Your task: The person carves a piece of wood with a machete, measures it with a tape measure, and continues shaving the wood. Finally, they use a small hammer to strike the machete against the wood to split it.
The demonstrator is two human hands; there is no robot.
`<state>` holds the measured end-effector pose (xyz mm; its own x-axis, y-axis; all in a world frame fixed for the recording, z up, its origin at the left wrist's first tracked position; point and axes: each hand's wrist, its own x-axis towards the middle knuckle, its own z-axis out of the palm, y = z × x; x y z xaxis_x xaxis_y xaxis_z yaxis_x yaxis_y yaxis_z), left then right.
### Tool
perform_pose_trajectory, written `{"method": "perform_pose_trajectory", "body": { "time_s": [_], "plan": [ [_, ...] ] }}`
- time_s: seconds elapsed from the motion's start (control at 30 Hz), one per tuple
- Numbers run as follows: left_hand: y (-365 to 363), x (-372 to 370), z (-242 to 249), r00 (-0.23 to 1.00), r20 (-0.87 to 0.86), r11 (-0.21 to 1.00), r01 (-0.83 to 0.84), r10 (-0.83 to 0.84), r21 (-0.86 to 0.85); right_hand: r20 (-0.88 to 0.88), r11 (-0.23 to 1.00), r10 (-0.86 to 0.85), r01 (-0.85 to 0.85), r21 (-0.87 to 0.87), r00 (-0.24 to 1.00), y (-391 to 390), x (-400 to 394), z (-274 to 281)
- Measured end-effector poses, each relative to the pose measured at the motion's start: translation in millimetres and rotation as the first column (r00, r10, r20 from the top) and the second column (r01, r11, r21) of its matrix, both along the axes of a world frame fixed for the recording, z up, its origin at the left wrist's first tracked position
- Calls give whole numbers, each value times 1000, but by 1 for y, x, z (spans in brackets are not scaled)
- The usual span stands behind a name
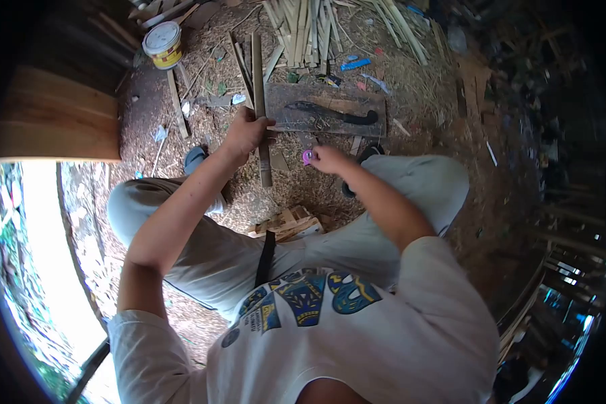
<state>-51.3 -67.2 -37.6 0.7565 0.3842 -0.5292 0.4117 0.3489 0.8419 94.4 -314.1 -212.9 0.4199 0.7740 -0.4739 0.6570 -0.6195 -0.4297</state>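
My left hand (244, 135) is closed round a length of split bamboo (256, 74), which stands nearly upright in view between my legs. Lower and to the right, my right hand (332, 160) grips a small round purple object (308, 157) with a pale centre; its kind is too small to make out. Just beyond both hands, a machete (326, 113) with a dark curved handle lies on a worn wooden board (363, 131).
Many bamboo strips (303, 30) are heaped at the far side. A lidded white and yellow bucket (163, 46) stands at far left. A blue object (355, 64) lies behind the board. Wood blocks (289, 224) sit between my legs, and shavings cover the ground.
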Motion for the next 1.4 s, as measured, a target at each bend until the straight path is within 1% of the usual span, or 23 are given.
{"method": "perform_pose_trajectory", "body": {
  "time_s": [0.03,0.07,0.1,0.17,0.2,0.23,0.27,0.3,0.37,0.43,0.5,0.53,0.6,0.63,0.7,0.83,0.9,1.03,1.17,1.23,1.33,1.37,1.4],
  "plan": [
    [-2,-1,-9,998,-38,996,-43,46,72,44,998,29,-26,-63,999,-2,-10,-6],
    [-3,-3,-8,997,-38,996,-72,74,61,55,966,39,-24,-257,998,0,-17,0],
    [-5,-4,-8,990,-67,989,-116,122,88,50,963,64,-48,-265,997,1,-18,-15],
    [-6,-8,-4,977,-116,980,-166,179,113,67,903,91,-54,-426,994,-6,-23,-74],
    [-5,-8,-4,972,-107,978,-211,209,-3,76,926,102,-67,-371,992,-6,-26,-79],
    [-3,-8,-7,966,-100,961,-250,239,-116,62,924,112,-81,-373,992,-6,-30,-86],
    [-2,-8,-11,970,-90,964,-236,226,-125,121,949,36,4,-316,992,-4,-34,-94],
    [-1,-8,-15,968,-105,963,-239,227,-123,173,963,-50,93,-253,984,-2,-38,-101],
    [0,-6,-28,981,-44,982,-187,188,36,128,970,-102,127,-205,986,3,-35,-117],
    [1,-3,-40,983,-55,983,-174,177,53,91,973,-157,170,-157,983,7,-30,-118],
    [-1,4,-42,984,-64,984,-162,167,69,184,970,-120,155,-187,976,17,-25,-95],
    [-1,8,-40,986,-61,987,-153,156,52,177,970,-126,159,-186,976,16,-24,-102],
    [2,14,-44,994,-51,995,-98,100,33,390,987,-153,158,18,908,7,-25,-135],
    [1,17,-48,994,-58,995,-93,95,39,383,986,-160,164,23,910,6,-24,-141],
    [-1,23,-55,997,-3,996,-83,83,-12,216,965,-209,238,-115,954,4,-22,-152],
    [-2,33,-47,998,-66,1000,-15,13,-19,280,961,-164,217,-171,946,3,-35,-159],
    [-5,36,-40,996,-89,1000,5,-5,0,303,953,-191,250,-171,934,11,-39,-153],
    [-10,35,-35,1000,-1,999,12,-12,-50,274,945,-187,249,-214,943,27,-38,-152],
    [-11,33,-22,996,91,992,16,-5,-125,190,910,-235,284,-302,953,34,-44,-137],
    [-12,33,-12,988,131,972,-50,81,-228,179,907,-239,285,-309,954,35,-45,-132],
    [-11,29,8,987,123,979,-74,98,-191,165,903,-205,252,-347,965,38,-28,-129],
    [-11,28,16,986,140,982,-62,88,-180,-58,915,-230,195,-354,971,45,-7,-129],
    [-11,25,25,980,180,985,-53,83,-166,-282,928,-244,138,-347,928,54,10,-126]
  ]
}}
